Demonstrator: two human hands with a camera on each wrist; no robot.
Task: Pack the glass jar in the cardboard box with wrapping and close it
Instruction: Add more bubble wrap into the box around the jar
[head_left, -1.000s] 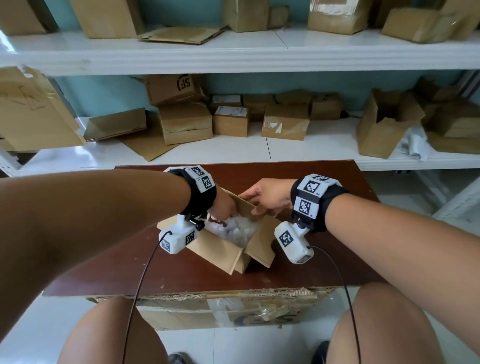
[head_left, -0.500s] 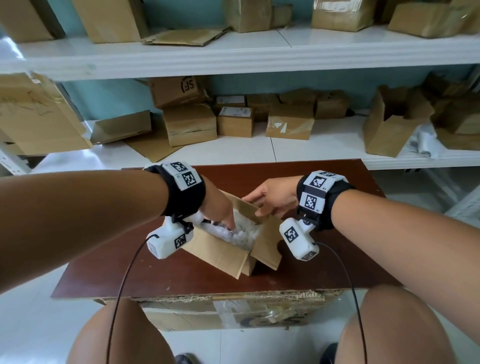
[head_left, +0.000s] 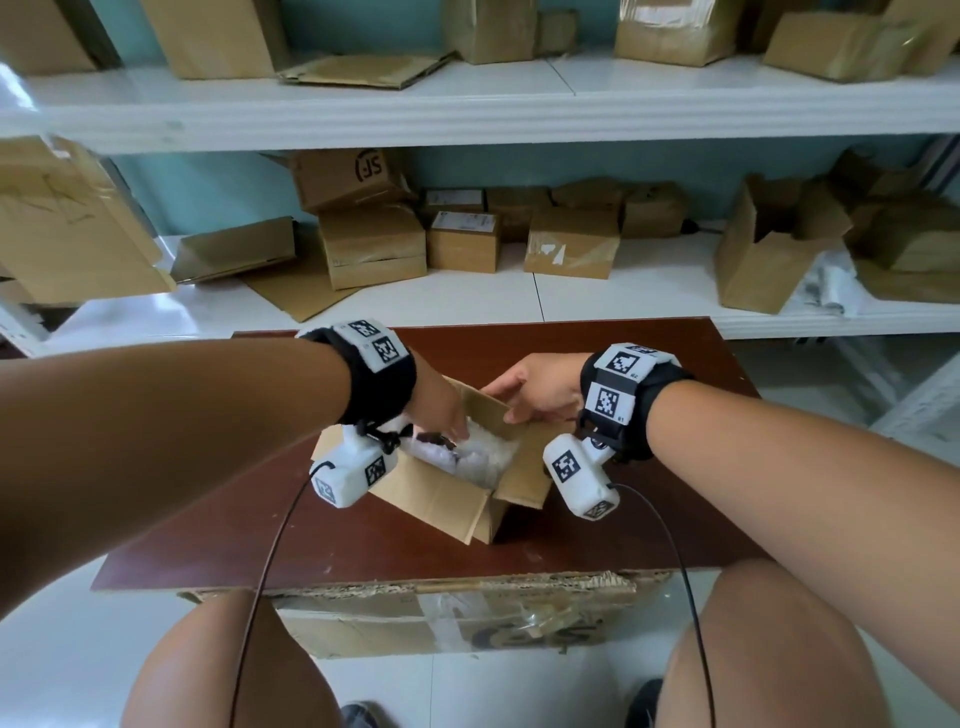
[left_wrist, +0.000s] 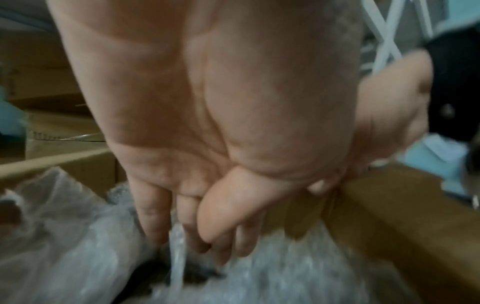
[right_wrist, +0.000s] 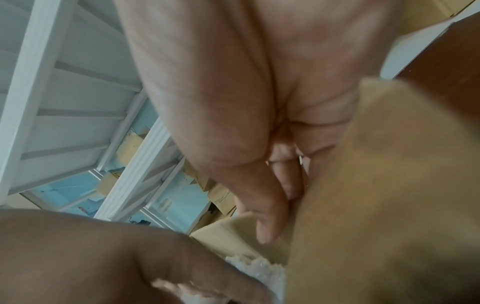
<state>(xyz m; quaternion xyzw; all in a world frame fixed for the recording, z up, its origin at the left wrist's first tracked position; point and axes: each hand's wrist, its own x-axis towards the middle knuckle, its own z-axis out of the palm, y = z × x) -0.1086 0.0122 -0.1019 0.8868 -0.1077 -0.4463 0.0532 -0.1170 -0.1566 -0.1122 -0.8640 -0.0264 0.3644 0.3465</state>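
A small open cardboard box (head_left: 441, 499) sits on the brown table (head_left: 597, 545). It is filled with white bubble wrap (head_left: 483, 457). A dark patch shows through the wrap, and the glass jar itself is hidden. My left hand (head_left: 447, 415) reaches into the box from the left. Its straight fingers (left_wrist: 197, 236) press down on the bubble wrap (left_wrist: 285, 277). My right hand (head_left: 535, 389) pinches the box's far right flap (head_left: 488, 402) at its edge. In the right wrist view the thumb (right_wrist: 270, 216) lies on one side of the flap (right_wrist: 376, 185) and the fingers on the other.
White shelves (head_left: 623, 301) behind the table carry several cardboard boxes and flat sheets. A large worn cardboard box (head_left: 415, 618) sits under the table's front edge. My knees are below it. Camera cables hang from both wrists.
My left hand has moved from the box's far left corner toward the middle of the bubble wrap. My right hand has stayed on the flap.
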